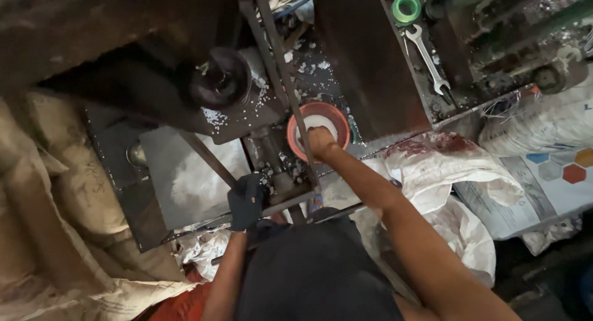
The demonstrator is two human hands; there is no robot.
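Orange bowl (318, 130) sits on the dark machine bed (370, 67), holding white powder or granules. Right hand (320, 142) dips in, fingers bunched as if pinching some. Left hand (247, 200), gloved, is clenched on a metal bar (278, 205), seemingly for bracing. Spilled granules (216, 118), wrench (427, 58) and sacks (445, 166) surround.

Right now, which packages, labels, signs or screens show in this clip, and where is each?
Printed sack: right edge, white, with coloured hexagons.
White sack: above it, bulging, plain.
Stained sack: right of the right hand, crumpled white with red marks.
Burlap sacks: left side, tan.
No signs or screens.
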